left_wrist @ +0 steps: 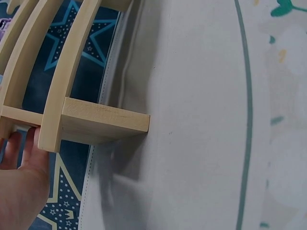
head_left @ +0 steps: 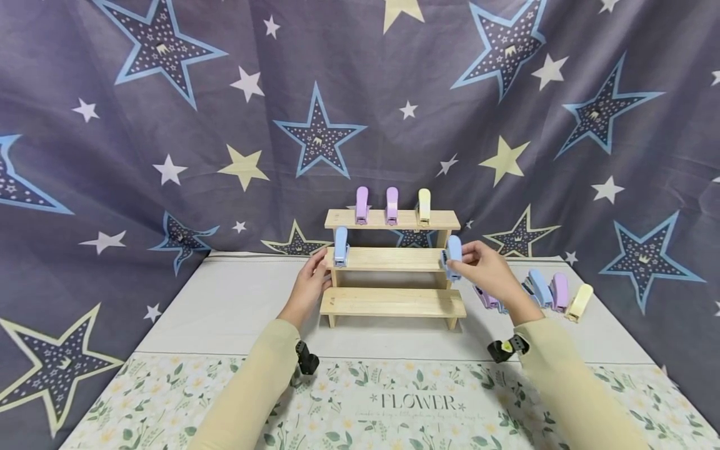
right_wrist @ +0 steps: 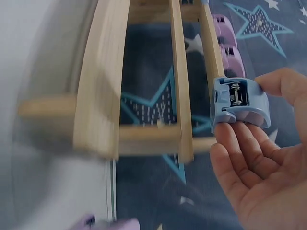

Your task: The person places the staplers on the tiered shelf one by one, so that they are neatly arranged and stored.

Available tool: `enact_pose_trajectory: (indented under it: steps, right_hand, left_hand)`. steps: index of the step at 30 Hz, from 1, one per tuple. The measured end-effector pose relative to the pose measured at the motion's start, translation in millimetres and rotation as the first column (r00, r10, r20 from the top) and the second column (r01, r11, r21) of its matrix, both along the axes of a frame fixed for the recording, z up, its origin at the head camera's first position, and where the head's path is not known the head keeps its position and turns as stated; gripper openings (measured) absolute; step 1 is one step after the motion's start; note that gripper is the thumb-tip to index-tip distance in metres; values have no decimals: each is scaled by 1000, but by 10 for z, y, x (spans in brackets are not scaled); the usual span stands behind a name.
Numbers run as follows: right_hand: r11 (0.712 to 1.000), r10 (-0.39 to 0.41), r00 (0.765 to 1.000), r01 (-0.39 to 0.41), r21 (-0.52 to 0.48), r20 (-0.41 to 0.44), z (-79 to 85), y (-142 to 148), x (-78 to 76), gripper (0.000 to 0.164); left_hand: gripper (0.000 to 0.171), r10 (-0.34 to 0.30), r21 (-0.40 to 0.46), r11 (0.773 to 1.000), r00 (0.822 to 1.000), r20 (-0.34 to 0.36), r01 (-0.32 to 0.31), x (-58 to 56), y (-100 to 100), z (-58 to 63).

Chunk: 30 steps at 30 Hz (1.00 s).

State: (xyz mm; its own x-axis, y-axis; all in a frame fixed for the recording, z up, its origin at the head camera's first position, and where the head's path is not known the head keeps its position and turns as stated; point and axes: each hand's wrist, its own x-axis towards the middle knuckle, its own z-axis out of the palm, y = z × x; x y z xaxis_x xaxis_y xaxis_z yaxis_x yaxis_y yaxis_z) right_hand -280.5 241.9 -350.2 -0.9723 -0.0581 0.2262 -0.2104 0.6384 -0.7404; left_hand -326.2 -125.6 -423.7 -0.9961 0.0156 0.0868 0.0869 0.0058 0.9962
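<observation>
A three-step wooden shelf [head_left: 394,302] stands on the table. My right hand [head_left: 488,275] pinches a blue stapler [head_left: 453,255] between thumb and fingers, at the right end of the middle step. Whether its base touches the wood I cannot tell. In the right wrist view the stapler [right_wrist: 240,101] shows its spring side. My left hand [head_left: 306,286] grips the shelf's left end by the middle step; in the left wrist view its fingers [left_wrist: 29,148] go partly behind the wood. Another blue stapler [head_left: 340,247] stands at that step's left end.
On the top step stand two purple staplers [head_left: 362,205] and a yellow stapler [head_left: 424,207]. Right of the shelf, several more staplers lie on the table, among them a yellow one [head_left: 579,303]; my right hand partly hides some. A star-patterned cloth [head_left: 247,125] hangs behind.
</observation>
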Motion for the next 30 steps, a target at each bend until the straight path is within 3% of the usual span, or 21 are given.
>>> enact_pose_trajectory:
  steps: [8, 18, 26, 30]
  right_hand:
    - [997, 52, 998, -50, -55, 27, -27, -403, -124, 46]
    - [989, 101, 995, -101, -111, -8, -77, -887, -248, 38]
    - [977, 127, 992, -126, -170, -2, -91, -1163, -317, 41]
    - [981, 118, 993, -116, -153, 2, -85, -1241, -382, 43]
  left_hand:
    - [47, 8, -11, 1000, 1000, -3, -8, 18, 8, 12]
    - [47, -3, -12, 1000, 1000, -9, 3, 9, 4, -4]
    - [48, 0, -21, 1000, 1000, 1, 0, 5, 10, 7]
    - [48, 0, -22, 1000, 1000, 3, 0, 8, 7, 14]
